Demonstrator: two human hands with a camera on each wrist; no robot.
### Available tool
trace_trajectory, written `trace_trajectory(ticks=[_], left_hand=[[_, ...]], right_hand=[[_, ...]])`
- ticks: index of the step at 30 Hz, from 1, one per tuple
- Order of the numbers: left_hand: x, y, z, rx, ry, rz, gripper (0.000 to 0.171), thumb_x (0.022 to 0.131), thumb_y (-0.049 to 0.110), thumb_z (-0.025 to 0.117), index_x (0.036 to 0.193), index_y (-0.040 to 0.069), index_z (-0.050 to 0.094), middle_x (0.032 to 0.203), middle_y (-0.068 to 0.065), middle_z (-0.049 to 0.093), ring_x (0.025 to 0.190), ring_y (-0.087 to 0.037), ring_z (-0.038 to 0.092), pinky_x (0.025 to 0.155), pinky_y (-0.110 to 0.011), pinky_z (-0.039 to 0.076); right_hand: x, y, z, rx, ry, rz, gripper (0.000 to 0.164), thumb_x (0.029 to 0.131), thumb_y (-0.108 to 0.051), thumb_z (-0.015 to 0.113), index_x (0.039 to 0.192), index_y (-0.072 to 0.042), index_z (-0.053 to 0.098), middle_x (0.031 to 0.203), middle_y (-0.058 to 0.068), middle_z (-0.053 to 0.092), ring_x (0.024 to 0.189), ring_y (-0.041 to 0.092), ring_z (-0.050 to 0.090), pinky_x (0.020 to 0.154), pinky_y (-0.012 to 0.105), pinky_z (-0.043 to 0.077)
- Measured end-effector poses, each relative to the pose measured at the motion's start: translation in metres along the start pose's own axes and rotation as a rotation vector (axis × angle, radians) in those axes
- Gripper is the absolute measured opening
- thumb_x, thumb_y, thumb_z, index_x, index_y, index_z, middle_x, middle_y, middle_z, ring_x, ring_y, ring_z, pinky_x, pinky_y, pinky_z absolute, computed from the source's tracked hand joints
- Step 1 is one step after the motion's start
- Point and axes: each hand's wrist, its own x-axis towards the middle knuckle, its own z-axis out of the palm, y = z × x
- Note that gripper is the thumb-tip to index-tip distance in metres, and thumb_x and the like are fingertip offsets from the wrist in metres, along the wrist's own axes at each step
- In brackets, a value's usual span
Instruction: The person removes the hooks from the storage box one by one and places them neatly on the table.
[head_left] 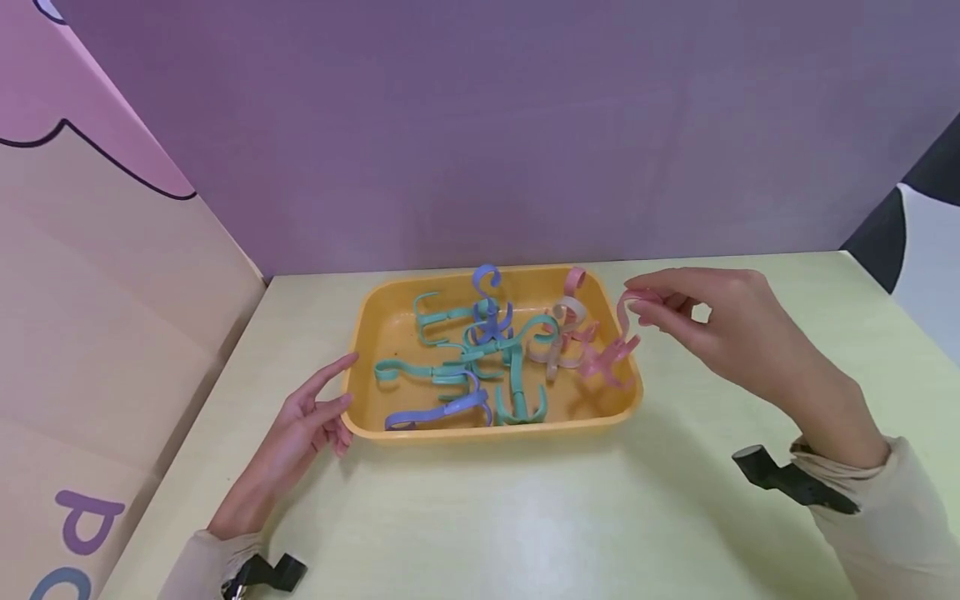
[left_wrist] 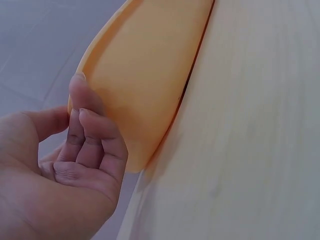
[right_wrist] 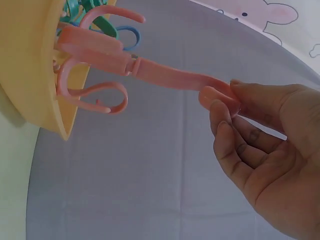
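Note:
My right hand (head_left: 720, 325) pinches the curled top end of a pink plastic multi-prong hook (head_left: 607, 358) between thumb and fingers. The hook's pronged end hangs over the right side of a yellow plastic tray (head_left: 480, 435). In the right wrist view, the pink hook (right_wrist: 170, 77) stretches from the fingertips to the tray wall (right_wrist: 30, 60). At the opposite end, my left hand (head_left: 307, 421) holds the tray's left rim, its fingers curled against the outer wall (left_wrist: 150, 75) in the left wrist view. Inside the tray lie several teal hooks (head_left: 517, 375) and blue hooks (head_left: 442, 410).
A pale pink hook (head_left: 555, 354) and another pink hook (head_left: 576, 283) lie at the tray's right. The tray stands on a light wooden table (head_left: 510, 517). Behind it rises a purple wall panel (head_left: 525, 133), and a printed panel (head_left: 112, 292) borders the left.

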Motion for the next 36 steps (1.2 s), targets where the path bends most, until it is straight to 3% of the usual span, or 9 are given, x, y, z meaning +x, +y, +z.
trace_trajectory(ticks=[10, 24, 28, 36], left_hand=[[-0.001, 0.0, 0.001, -0.021, 0.002, -0.004, 0.058, 0.105, 0.009, 0.049, 0.158, 0.014, 0.026, 0.066, -0.001, 0.067, 0.058, -0.011, 0.062, 0.054, -0.021, 0.053], [-0.002, -0.003, 0.003, -0.089, 0.031, -0.011, 0.055, 0.105, 0.009, 0.049, 0.156, 0.013, 0.028, 0.065, 0.0, 0.066, 0.055, -0.01, 0.063, 0.052, -0.019, 0.051], [-0.003, -0.003, 0.005, -0.09, 0.079, -0.011, 0.053, 0.105, 0.01, 0.051, 0.154, 0.012, 0.033, 0.064, 0.001, 0.066, 0.054, -0.009, 0.062, 0.052, -0.018, 0.05], [-0.003, -0.002, 0.009, -0.116, 0.128, 0.014, 0.049, 0.104, 0.01, 0.052, 0.151, 0.008, 0.036, 0.064, 0.002, 0.065, 0.054, -0.008, 0.06, 0.051, -0.017, 0.047]], right_hand=[[-0.001, 0.019, -0.011, 0.007, 0.137, 0.027, 0.039, 0.071, 0.011, 0.083, 0.105, -0.005, 0.076, 0.085, 0.0, 0.073, 0.072, -0.007, 0.056, 0.069, 0.005, 0.044], [-0.002, 0.041, -0.015, -0.025, 0.227, 0.112, 0.033, 0.08, 0.005, 0.079, 0.111, -0.005, 0.076, 0.086, 0.006, 0.072, 0.075, -0.012, 0.055, 0.071, 0.005, 0.043], [-0.003, 0.051, -0.011, -0.059, 0.229, 0.15, 0.03, 0.083, 0.001, 0.078, 0.113, -0.004, 0.075, 0.084, 0.006, 0.07, 0.074, -0.011, 0.051, 0.07, 0.006, 0.041], [-0.008, 0.076, 0.0, -0.076, 0.156, 0.237, 0.024, 0.091, -0.007, 0.072, 0.115, -0.004, 0.073, 0.087, 0.007, 0.07, 0.073, -0.014, 0.049, 0.07, 0.004, 0.039]])
